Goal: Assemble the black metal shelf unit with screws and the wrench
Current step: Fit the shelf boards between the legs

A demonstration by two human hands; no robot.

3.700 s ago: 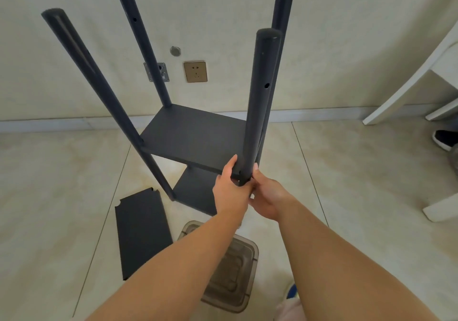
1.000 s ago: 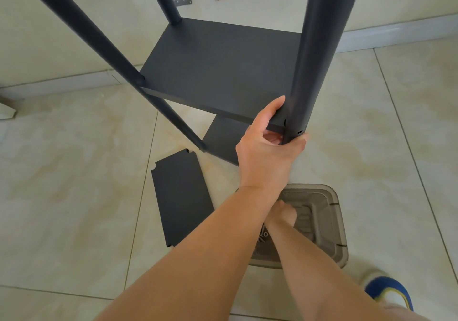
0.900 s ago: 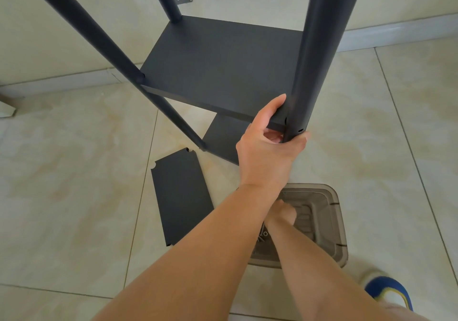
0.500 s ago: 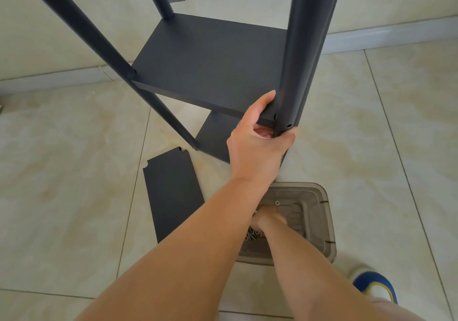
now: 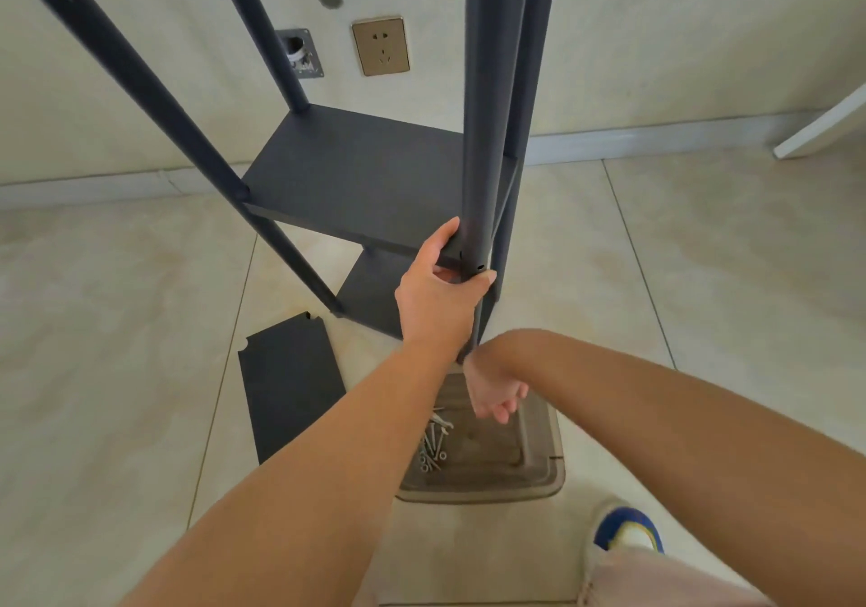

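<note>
Your left hand (image 5: 438, 295) grips the shelf unit's near post (image 5: 480, 138) at the mounted shelf (image 5: 361, 175). Your right hand (image 5: 494, 393), below that post, hangs curled above the screws (image 5: 433, 447) in the tray (image 5: 539, 470); contents unclear.

Left hand (image 5: 438, 299) around the shelf unit's near post (image 5: 482, 138), right hand (image 5: 494, 393) above the screw tray (image 5: 539, 461).

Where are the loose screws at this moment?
In the head view the screws lie low and centre, in the left part of the translucent bin on the floor, just right of the loose black shelf panel and below the right hand.
</note>
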